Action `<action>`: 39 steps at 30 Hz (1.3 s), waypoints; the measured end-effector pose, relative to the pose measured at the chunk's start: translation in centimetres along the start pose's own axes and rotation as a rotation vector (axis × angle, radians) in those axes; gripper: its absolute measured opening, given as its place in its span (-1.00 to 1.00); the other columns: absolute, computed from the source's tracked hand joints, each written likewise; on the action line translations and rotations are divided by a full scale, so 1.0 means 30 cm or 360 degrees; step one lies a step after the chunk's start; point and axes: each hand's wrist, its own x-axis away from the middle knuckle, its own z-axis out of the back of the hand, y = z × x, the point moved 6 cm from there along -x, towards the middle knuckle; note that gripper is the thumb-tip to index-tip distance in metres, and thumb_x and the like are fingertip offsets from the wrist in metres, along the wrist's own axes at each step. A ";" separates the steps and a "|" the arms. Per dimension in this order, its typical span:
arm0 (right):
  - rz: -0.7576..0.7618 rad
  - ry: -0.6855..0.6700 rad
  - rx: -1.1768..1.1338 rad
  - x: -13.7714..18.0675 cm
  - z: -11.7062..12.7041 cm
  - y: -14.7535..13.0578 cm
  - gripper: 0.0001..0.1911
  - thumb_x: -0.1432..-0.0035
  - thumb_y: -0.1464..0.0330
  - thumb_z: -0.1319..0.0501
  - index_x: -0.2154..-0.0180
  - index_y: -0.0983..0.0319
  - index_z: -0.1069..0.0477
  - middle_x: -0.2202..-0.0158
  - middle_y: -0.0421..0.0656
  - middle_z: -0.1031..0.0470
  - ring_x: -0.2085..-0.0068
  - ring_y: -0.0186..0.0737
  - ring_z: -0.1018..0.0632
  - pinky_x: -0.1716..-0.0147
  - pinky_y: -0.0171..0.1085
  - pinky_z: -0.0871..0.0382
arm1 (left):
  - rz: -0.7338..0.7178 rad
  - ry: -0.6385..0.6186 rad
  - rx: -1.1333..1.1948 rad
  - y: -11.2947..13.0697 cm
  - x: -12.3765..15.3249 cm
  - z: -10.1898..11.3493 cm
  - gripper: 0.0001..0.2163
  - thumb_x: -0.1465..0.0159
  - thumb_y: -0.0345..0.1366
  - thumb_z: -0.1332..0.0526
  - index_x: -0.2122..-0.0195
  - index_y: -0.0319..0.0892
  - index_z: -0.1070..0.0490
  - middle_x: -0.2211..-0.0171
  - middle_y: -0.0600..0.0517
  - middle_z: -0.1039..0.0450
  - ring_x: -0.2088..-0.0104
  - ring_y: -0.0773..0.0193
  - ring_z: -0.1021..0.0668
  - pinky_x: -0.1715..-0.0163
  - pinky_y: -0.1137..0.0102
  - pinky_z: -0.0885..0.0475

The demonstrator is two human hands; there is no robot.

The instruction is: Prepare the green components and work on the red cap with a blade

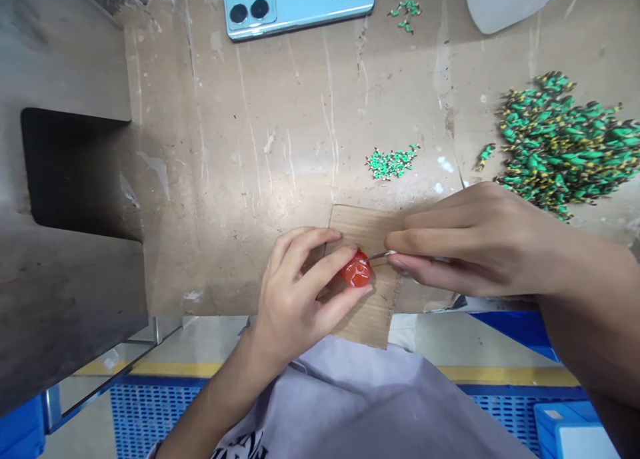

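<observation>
- My left hand point(295, 292) pinches one red bead point(356, 272) at the table's point(250, 146) near edge.
- My right hand point(465, 242) grips one thin metal tool point(380, 255), tip touching the bead.
- Three green heaps: one large point(560, 142), two small point(391, 163).

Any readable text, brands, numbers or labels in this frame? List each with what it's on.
"vivo" – on the back of the light blue phone at the top of the table, seen upside down.
Black print on the person's grey shirt at the bottom edge – cut off, not readable.
Nothing else legible.
</observation>
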 end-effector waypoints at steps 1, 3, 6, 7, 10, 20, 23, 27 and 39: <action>-0.0006 -0.0004 -0.0006 0.000 0.000 0.001 -0.73 -0.61 0.35 -0.17 0.27 0.17 -0.39 0.45 -0.28 -0.44 0.48 -0.32 -0.37 0.47 -0.21 -0.08 | 0.0000 0.0000 0.0005 -0.001 0.001 0.000 -0.73 -0.40 -0.20 -0.50 -0.07 -0.08 -0.59 -0.05 -0.13 -0.65 -0.07 0.00 -0.64 -0.04 0.09 -0.62; -0.0019 -0.0021 -0.0013 0.000 -0.003 0.003 -0.73 -0.61 0.34 -0.16 0.26 0.18 -0.40 0.45 -0.27 -0.45 0.48 -0.32 -0.37 0.45 -0.22 -0.08 | 0.0003 -0.0010 0.0014 -0.003 0.004 -0.002 -0.70 -0.39 -0.19 -0.51 -0.09 -0.09 -0.58 -0.06 -0.14 -0.64 -0.08 -0.01 -0.63 -0.08 0.07 -0.61; -0.0024 -0.0034 -0.0002 0.002 -0.007 0.005 -0.71 -0.62 0.34 -0.15 0.27 0.19 -0.42 0.45 -0.25 -0.47 0.47 -0.33 -0.38 0.45 -0.23 -0.09 | 0.0015 -0.0017 0.0027 -0.007 0.006 -0.002 -0.66 -0.38 -0.18 -0.52 -0.11 -0.09 -0.56 -0.08 -0.13 -0.64 -0.09 -0.01 -0.64 -0.12 0.06 -0.60; -0.0022 -0.0030 0.0007 0.003 -0.007 0.005 -0.70 -0.62 0.34 -0.15 0.28 0.20 -0.42 0.45 -0.25 -0.47 0.48 -0.33 -0.38 0.45 -0.23 -0.09 | 0.0015 -0.0015 0.0031 -0.007 0.005 -0.002 -0.66 -0.38 -0.18 -0.53 -0.11 -0.10 -0.55 -0.08 -0.13 -0.64 -0.08 -0.01 -0.64 -0.13 0.06 -0.59; -0.0025 -0.0024 0.0044 0.007 -0.007 0.008 -0.66 -0.62 0.34 -0.14 0.31 0.20 -0.44 0.46 -0.25 -0.47 0.49 -0.32 -0.39 0.47 -0.22 -0.10 | -0.0005 -0.0006 0.0034 -0.005 0.004 0.000 -0.66 -0.37 -0.19 -0.53 -0.09 -0.12 -0.55 -0.06 -0.14 -0.64 -0.09 0.00 -0.64 -0.13 0.08 -0.60; -0.0082 -0.0004 0.0066 0.012 0.011 0.021 -0.65 -0.61 0.34 -0.14 0.31 0.18 -0.48 0.44 -0.21 -0.56 0.50 -0.31 -0.44 0.47 -0.20 -0.15 | -0.0024 -0.0029 0.0038 -0.004 0.002 0.001 -0.67 -0.38 -0.18 -0.53 -0.07 -0.17 -0.55 -0.08 -0.17 -0.62 -0.09 -0.01 -0.63 -0.13 0.09 -0.58; -0.0060 0.0070 0.0108 0.018 0.022 0.024 -0.66 -0.63 0.30 -0.15 0.30 0.16 -0.48 0.45 -0.25 -0.52 0.50 -0.32 -0.43 0.48 -0.22 -0.17 | -0.0017 -0.0039 0.0039 -0.006 0.001 -0.001 -0.66 -0.38 -0.18 -0.53 -0.08 -0.16 -0.55 -0.08 -0.17 -0.62 -0.10 -0.02 -0.63 -0.15 0.08 -0.57; -0.0061 0.0123 0.0157 0.025 0.033 0.028 -0.66 -0.63 0.28 -0.14 0.28 0.14 -0.49 0.49 -0.29 -0.42 0.52 -0.33 -0.34 0.49 -0.22 -0.13 | -0.0016 -0.0023 0.0054 -0.004 0.003 0.002 -0.69 -0.38 -0.20 -0.52 -0.05 -0.17 -0.55 -0.06 -0.17 -0.62 -0.09 0.01 -0.62 -0.15 0.11 -0.56; -0.0257 0.0285 0.0206 0.099 0.095 -0.023 -0.86 -0.58 0.32 -0.22 0.09 0.12 -0.55 0.46 -0.31 -0.52 0.51 -0.38 -0.47 0.48 -0.30 -0.28 | 0.0109 0.0072 0.0002 -0.024 0.010 0.016 -0.66 -0.37 -0.37 -0.51 -0.11 -0.15 -0.51 -0.02 -0.10 -0.66 -0.07 0.05 -0.64 -0.17 0.15 -0.52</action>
